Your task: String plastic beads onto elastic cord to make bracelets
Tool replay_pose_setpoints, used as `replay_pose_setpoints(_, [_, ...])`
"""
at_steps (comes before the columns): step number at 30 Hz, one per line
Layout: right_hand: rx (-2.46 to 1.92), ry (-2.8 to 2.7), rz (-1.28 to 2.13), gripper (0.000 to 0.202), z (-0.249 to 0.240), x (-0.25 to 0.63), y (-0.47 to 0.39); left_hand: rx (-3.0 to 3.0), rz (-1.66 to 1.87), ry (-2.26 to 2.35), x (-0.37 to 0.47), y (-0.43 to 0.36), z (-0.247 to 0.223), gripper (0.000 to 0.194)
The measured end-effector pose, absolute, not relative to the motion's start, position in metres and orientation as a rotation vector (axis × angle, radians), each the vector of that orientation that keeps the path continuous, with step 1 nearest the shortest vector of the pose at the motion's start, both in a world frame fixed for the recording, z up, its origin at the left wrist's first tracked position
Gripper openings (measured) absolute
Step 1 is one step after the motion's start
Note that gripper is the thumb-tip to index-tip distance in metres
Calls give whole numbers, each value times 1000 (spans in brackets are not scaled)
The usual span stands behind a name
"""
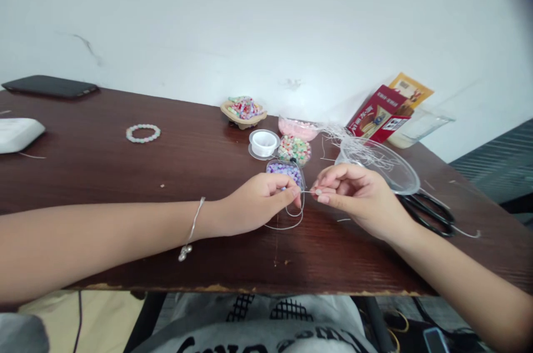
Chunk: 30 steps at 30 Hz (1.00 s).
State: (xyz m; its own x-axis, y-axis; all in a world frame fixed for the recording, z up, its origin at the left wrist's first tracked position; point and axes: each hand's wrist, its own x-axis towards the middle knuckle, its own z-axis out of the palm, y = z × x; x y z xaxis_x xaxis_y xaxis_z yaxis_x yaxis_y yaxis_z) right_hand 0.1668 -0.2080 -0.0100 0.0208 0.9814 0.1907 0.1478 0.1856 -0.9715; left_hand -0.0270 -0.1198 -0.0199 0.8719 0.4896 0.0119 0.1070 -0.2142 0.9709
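Near the middle of the table's (91,170) front edge, a little in from it, I have a thin string (307,192) stretched between my two hands. My left hand (268,203) is pinched closed on it with thumb and finger, and my right hand (360,195) grips it at the fingertips just beside; whether a bead sits in that right pinch I cannot tell. A slack loop of the string hangs below my left fingers. Beyond them, running toward the back edge, stand a tub of purple beads (284,168), partly hidden by my left hand, then mixed beads (295,149) and pink beads (298,131). The white spool (264,143) stands left of these, and a tan bowl (243,121) of colourful strands sits by the back edge. Behind my right hand, a clear dish (412,175) with a tangle of thread (370,153) crowds the space, and black scissors (428,214) lie against it, their blades out of sight. Toward the back right corner are a red box (380,113), a yellow packet (411,90) and a glass (427,126). A beaded bracelet (143,140) lies well apart, toward the left end, short of a black phone (50,86) at the back left corner.
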Motion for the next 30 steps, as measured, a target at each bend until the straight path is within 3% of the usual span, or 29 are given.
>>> replay_pose_setpoints(23, [-1124,-1430,1029,17,-12,160,-210,1857,279,406,-25,-118,-18,24])
replay_pose_setpoints(30, [-1156,-1408,862,18,-8,161,-210,1747,358,477,-26,-119,-20,25])
